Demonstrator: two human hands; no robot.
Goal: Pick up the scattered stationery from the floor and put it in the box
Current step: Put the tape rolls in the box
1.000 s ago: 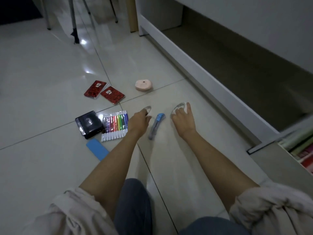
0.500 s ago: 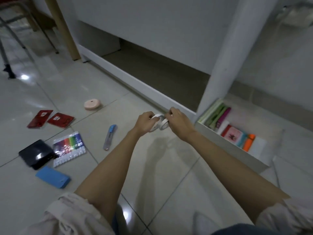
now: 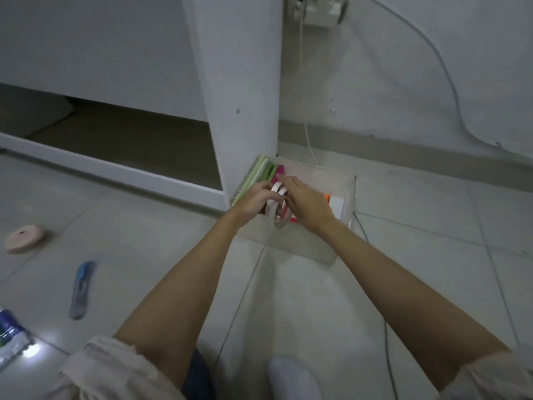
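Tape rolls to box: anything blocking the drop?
Nothing visible does. Both hands, left and right, hold the tape rolls right over the open box; notebooks stand at its left end, aside.

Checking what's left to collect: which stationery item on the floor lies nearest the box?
The blue utility knife. The pink round tape lies farther left, and the marker pack is at the frame's left edge, farther still from the box.

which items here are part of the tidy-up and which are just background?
Job:
white tape rolls, held by left hand and right hand
clear plastic box
round pink tape measure
blue-grey utility knife
marker pack

Background:
white cabinet post
white wall cable
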